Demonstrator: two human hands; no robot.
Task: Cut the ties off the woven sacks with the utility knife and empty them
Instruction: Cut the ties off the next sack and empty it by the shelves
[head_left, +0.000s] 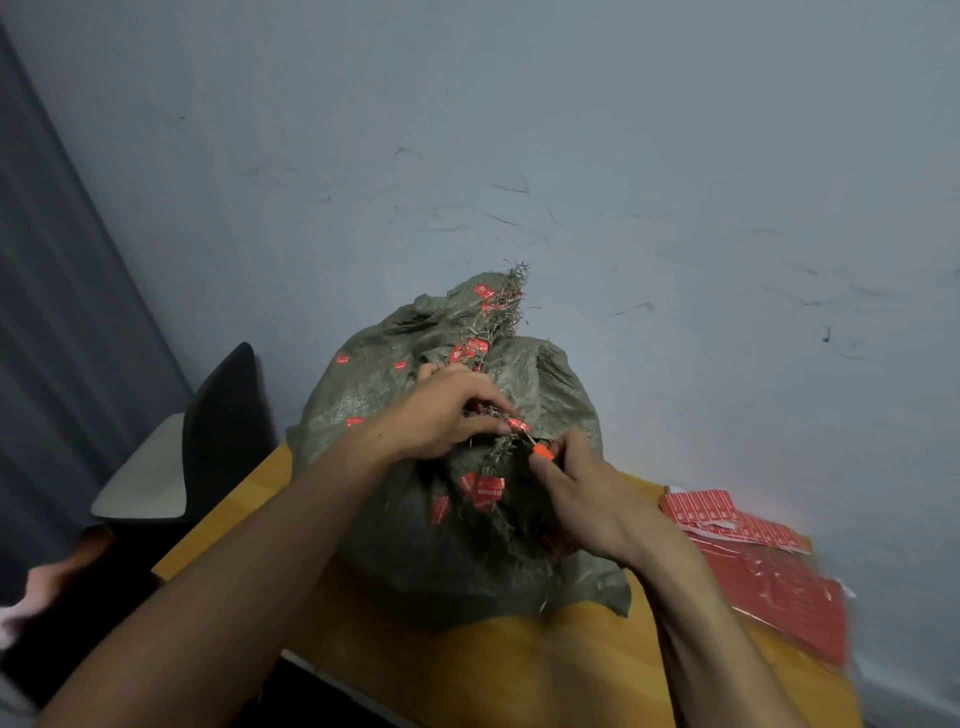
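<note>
A bulging grey-green woven sack (395, 525) stands on the wooden table (519, 660), dotted with small red labels. Its gathered neck is frayed and bunched near the top middle. My left hand (441, 415) pinches the gathered neck and the tie there between thumb and fingers. My right hand (587, 499) grips an orange utility knife (543, 451), only its orange tip showing, with the blade end against the tie just right of my left fingers. The tie itself is mostly hidden by frayed fibres and my fingers.
Red packets in clear plastic (763, 561) lie at the table's right edge. A dark chair with a pale seat (171, 467) stands left of the table. A pale scuffed wall (623, 182) rises right behind the sack.
</note>
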